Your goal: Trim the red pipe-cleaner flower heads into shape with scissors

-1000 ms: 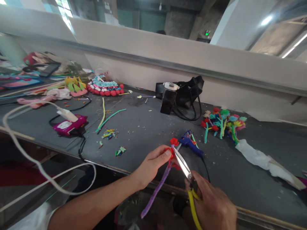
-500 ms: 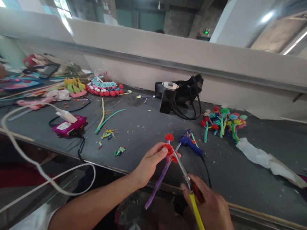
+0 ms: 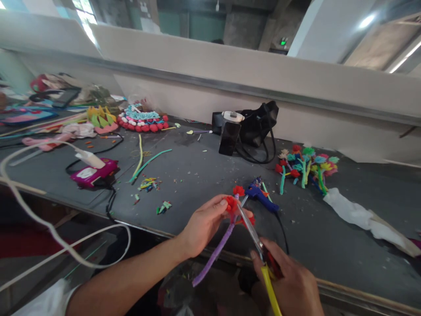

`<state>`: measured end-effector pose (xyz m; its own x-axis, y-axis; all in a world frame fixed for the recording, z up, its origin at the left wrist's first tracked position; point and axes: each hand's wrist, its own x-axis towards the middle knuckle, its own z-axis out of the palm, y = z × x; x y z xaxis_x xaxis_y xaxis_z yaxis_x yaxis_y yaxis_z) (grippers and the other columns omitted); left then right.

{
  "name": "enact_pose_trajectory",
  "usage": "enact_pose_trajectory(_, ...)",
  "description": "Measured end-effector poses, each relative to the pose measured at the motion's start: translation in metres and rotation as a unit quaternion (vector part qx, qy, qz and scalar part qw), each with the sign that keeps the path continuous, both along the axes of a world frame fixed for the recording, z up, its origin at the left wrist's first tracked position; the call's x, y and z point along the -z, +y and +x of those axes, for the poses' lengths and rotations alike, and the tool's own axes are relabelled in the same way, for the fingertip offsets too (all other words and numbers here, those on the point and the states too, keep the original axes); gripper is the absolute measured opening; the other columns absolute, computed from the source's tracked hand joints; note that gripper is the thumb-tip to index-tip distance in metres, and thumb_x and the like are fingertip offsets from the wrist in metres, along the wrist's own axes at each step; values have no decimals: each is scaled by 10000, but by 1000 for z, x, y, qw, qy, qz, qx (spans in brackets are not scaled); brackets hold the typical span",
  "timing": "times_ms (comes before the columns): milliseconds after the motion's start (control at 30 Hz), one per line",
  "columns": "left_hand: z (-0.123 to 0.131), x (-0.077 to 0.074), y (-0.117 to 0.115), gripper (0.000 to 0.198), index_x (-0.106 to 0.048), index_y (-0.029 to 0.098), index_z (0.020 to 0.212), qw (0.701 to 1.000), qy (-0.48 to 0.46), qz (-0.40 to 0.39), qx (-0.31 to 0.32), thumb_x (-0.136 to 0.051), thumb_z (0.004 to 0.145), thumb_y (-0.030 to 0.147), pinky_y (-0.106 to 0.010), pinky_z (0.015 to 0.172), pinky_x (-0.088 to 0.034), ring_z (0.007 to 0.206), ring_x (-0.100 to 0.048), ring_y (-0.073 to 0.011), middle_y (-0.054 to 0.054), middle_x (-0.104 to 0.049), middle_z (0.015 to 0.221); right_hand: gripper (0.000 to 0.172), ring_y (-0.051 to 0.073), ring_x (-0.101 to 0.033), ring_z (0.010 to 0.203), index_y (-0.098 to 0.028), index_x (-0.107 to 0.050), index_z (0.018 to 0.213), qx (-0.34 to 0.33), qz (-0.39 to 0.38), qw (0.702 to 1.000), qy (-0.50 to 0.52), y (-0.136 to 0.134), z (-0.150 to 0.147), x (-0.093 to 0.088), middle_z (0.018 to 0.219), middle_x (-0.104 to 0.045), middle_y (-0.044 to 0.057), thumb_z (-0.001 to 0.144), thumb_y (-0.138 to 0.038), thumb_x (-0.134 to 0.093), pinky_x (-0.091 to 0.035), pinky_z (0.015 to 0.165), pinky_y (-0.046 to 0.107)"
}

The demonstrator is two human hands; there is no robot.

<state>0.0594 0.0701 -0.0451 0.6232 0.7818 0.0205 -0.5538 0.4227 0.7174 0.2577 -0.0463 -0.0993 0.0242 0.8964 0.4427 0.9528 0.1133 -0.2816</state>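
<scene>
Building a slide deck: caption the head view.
The left hand holds purple-stemmed red craft flowers; the right hand holds scissors close by.

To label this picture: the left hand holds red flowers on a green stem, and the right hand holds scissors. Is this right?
The stem is purple, not green, in the head view; the left hand does hold red flowers, and the right hand scissors.

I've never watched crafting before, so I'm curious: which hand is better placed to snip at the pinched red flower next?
Probably the right hand: it holds the yellow-handled scissors, with their tips right by that red flower. The left hand is occupied, pinching the flower.
</scene>
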Motion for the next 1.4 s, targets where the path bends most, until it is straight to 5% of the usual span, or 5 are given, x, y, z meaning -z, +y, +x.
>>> enact_pose_trajectory(933,2,-1,-7,238,-678,127,1076,999,3,26,38,-526,977,282,-449,1016,-409,1045,-696,-293,-169,-770,1067,317,108,-612,435,-268,-717,1002,-7,-22,1000,11,-3,-7,-7,580,-667,-58,969,-498,-503,-435,448,194)
enact_pose_trajectory(1400,1,3,-9,236,-660,138,1085,998,7,25,53,-502,987,285,-448,1026,-400,1095,-684,-303,-169,-768,1069,382,108,-671,509,-216,-713,1077,-3,-36,998,54,-7,-9,6,847,-786,29,997,-491,-460,-492,504,165)
